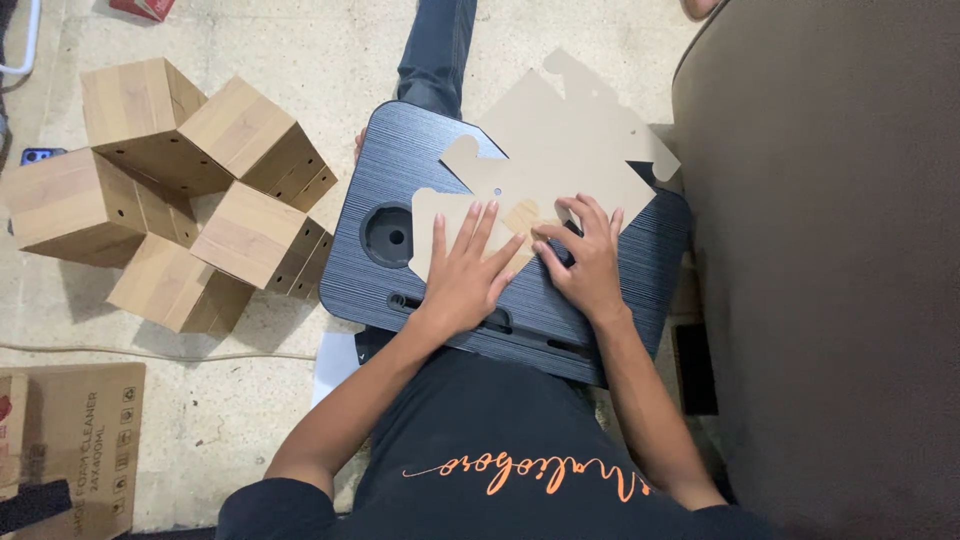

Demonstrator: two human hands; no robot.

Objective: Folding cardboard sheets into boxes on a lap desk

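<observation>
- Black shirt [500, 460] at bottom edge, nearest the camera.
- Left hand [465, 275] flat, fingers spread, pressing on cardboard cutout [550, 150]; nothing clasped.
- Right hand [590, 260] beside it, fingers bent, tips on the cutout's near edge; possibly pinching a small piece, unclear from this view.
- Cutout lying flat on dark tray [400, 290], overhanging its far right corner.
- Tray resting across the lap, round recess at left, slot along near edge.
- Folded boxes [180, 190], wood-grain pattern, clustered on floor [300, 40], left, well apart from tray.
- Jeans leg [437, 50] stretched beyond the tray.
</observation>
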